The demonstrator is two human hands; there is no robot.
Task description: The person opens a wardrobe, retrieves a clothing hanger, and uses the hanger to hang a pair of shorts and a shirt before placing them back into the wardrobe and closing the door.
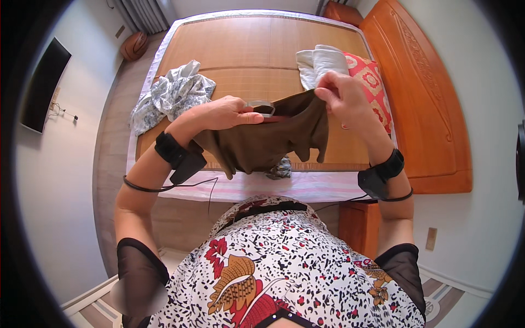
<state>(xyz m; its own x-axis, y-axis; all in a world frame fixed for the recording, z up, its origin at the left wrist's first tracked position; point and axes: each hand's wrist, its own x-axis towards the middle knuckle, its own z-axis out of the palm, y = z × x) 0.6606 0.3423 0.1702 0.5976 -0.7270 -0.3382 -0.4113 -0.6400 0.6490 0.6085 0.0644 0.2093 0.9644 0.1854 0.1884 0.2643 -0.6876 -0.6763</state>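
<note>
Brown cloth (257,145) slung between the two hands, clear of the mat (246,49) beyond and below them. Left hand (225,113) closed on its upper edge, thumb laid flat along the near side; right hand (345,95) pinching the far corner, a little higher, thumb against fingers. We judge the two grips are set apart to draw the top edge taut between them, the rest hanging in loose folds by its own weight. The raised right corner seems to part the edge, since we can see into a dark fold there, with a reddish strip near the left thumb. At that thumb, a pale, clear loop (260,103); we cannot tell whether it is gripped or only rests there.

Around: rumpled bundle (178,90) left of and beyond the left hand, well apart. Folded white cloth (322,61) just beyond the right hand, red pillow (369,76) behind it, headboard (421,93) further right. A small patterned cloth (281,169) lies below and between the hands, partly hidden by the hanging hem.

In the way: we note a black cable (147,189) trailing below the left wrist, which might snag. The left fingers are mostly hidden from us.
</note>
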